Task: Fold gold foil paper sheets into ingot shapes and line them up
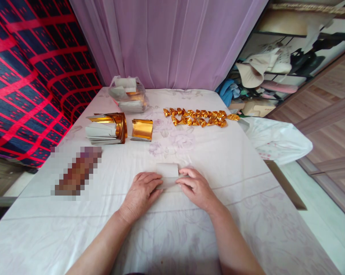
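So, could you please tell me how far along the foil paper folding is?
Done: a cluster of folded gold pieces lies further back. In hand: left hand and right hand press one paper sheet. Left: the gold paper stack, a loose curled sheet, and a bag of sheets.

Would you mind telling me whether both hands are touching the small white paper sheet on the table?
Touching. The head view shows the left hand and right hand with fingers lying on opposite ends of the white paper sheet.

Gold folded foils (199, 117); pale floral tablecloth (218, 160); lilac curtain (166, 42).
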Demonstrator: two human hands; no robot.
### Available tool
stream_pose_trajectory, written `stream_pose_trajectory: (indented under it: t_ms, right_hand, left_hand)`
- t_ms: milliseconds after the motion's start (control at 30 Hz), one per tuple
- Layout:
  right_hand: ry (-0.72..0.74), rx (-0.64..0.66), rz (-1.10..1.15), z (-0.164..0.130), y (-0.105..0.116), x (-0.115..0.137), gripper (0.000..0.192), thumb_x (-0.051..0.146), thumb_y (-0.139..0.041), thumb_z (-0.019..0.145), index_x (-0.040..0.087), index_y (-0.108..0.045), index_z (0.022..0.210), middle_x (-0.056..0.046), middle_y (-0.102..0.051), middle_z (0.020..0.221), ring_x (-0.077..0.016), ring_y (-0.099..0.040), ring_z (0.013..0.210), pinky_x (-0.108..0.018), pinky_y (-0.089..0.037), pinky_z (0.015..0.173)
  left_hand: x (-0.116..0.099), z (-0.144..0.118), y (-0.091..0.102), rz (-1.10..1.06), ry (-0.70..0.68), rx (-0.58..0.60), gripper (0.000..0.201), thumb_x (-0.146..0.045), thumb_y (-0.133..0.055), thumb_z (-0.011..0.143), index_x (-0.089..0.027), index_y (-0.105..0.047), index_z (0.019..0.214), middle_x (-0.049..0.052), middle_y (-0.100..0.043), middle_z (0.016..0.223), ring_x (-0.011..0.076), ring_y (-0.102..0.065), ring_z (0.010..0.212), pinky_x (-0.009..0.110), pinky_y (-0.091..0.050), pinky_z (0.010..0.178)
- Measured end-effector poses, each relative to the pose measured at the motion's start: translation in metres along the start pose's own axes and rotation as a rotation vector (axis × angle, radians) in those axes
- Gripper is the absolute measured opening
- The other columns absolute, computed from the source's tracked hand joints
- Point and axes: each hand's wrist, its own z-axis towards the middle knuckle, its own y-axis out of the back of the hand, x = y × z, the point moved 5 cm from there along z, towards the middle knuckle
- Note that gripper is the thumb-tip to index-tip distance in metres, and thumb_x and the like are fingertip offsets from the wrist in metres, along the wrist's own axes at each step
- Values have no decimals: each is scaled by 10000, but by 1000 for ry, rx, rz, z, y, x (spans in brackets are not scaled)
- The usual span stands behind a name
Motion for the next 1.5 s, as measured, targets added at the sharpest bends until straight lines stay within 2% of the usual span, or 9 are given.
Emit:
stream_pose_trajectory:
  t_ms: [233,500,800,967,1067,1167,1233,1333,1500]
  right_hand:
    - [-33,-15,-41,2,-1,4,101,226,-619,842,225,-721,842,-62,-647,1030,-198,-606,952,-351,-503,845]
    - [-125,-117,-80,7,-7,1,239,297,-544,902,213,-649,704,-44,-653,892,-172,-603,837,-312,-475,777]
    - [-180,-167,-117,10,-10,2,208,269,-568,871,212,-622,678,-31,-649,848,-157,-600,798,-284,-449,763]
    - [-196,-183,-167,11,-11,2,203,263,-587,860,213,-621,666,-22,-644,807,-151,-590,780,-269,-430,753]
    - [-200,-188,-183,12,-12,2,200,261,-597,853,210,-623,661,-19,-641,790,-153,-588,770,-269,-419,738]
    - [-205,-190,-185,12,-13,1,188,252,-605,845,210,-623,664,-18,-638,787,-150,-588,761,-269,-415,730]
    - [-207,-191,-186,13,-13,1,188,246,-604,844,210,-619,660,-18,-636,786,-149,-585,758,-267,-413,729]
    - [-213,-189,-191,13,-13,2,200,241,-606,843,214,-607,644,-16,-628,767,-150,-580,761,-267,-411,731]
    - [-220,-189,-207,13,-13,2,218,245,-601,847,215,-600,631,-19,-623,756,-151,-573,759,-271,-410,729]
  left_hand:
    - [3,6,-2,-7,80,-36,168,-282,-564,908,-224,-722,896,61,-724,1015,228,-630,968,435,-458,904]
    - [5,8,-5,22,150,-65,129,-247,-551,897,-204,-659,955,49,-709,899,232,-625,894,411,-456,850]
    - [8,5,-7,50,138,-114,379,-215,-533,912,-229,-523,1291,51,-704,1006,226,-622,939,409,-459,876]
    - [5,4,-9,107,33,-120,290,-216,-505,941,-243,-630,1202,70,-697,1044,235,-625,951,422,-488,845]
    - [1,2,-7,179,16,-146,286,-232,-507,940,-226,-653,1187,116,-633,1209,256,-599,1061,435,-496,889]
    - [-5,-1,-7,276,22,-107,322,-263,-517,931,-199,-635,1224,143,-525,1391,310,-508,1241,486,-455,975]
    - [-10,-3,-10,339,16,-51,363,-304,-507,936,-196,-606,1268,122,-525,1415,323,-452,1313,525,-400,1033]
    - [-18,-7,-18,394,-9,10,442,-395,-463,958,-204,-542,1348,81,-560,1398,290,-425,1353,532,-290,1123]
    - [-27,-13,-28,424,-40,22,557,-551,-379,961,-214,-508,1385,50,-533,1428,257,-429,1358,505,-121,1196]
